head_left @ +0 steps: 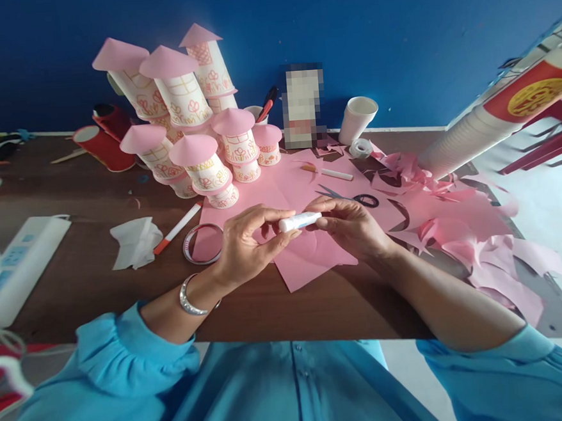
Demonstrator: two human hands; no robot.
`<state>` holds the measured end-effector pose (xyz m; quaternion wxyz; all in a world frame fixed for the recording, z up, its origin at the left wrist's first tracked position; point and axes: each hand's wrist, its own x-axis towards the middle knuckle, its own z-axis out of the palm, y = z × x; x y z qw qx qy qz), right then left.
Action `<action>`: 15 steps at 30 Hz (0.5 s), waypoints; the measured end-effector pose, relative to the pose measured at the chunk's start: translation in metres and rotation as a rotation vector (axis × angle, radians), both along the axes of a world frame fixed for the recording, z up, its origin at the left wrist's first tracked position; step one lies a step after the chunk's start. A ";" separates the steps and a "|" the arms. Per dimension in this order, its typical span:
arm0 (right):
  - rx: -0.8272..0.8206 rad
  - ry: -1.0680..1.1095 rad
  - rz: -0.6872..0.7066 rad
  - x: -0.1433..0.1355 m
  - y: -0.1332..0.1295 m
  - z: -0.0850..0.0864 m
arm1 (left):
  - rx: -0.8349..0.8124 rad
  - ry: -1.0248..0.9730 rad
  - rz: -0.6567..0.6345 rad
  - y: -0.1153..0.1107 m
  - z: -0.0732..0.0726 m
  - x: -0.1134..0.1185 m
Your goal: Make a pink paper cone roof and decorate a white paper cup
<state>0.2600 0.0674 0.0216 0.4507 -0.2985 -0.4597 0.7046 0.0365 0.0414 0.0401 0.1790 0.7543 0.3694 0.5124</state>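
Observation:
Between my two hands is a small white glue tube (301, 221), lying level above the pink paper (308, 266). My left hand (251, 238) pinches its thicker end between thumb and fingers. At the narrower right end, the thumb and fingertips of my right hand (352, 226) close on it. Just behind my right hand lie dark-handled scissors (367, 200), partly covered by the fingers. Left of my left hand are a silvery ring (187, 250) and a white marker with an orange end (179, 227).
Paper-cup towers with pink cone roofs (200, 151) stand behind my left hand. Pink scraps (456, 243) and a long stack of cups (472, 133) are at right. A white cup (357, 118) and tape roll (361, 148) stand near the wall. At left lies a power strip (29, 266).

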 end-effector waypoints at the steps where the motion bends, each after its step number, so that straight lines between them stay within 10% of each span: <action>1: -0.007 0.001 0.001 0.000 0.000 0.001 | -0.005 -0.004 0.004 0.000 0.000 -0.001; 15: -0.013 0.000 -0.062 -0.002 -0.001 0.005 | 0.013 -0.012 0.028 0.001 -0.001 -0.001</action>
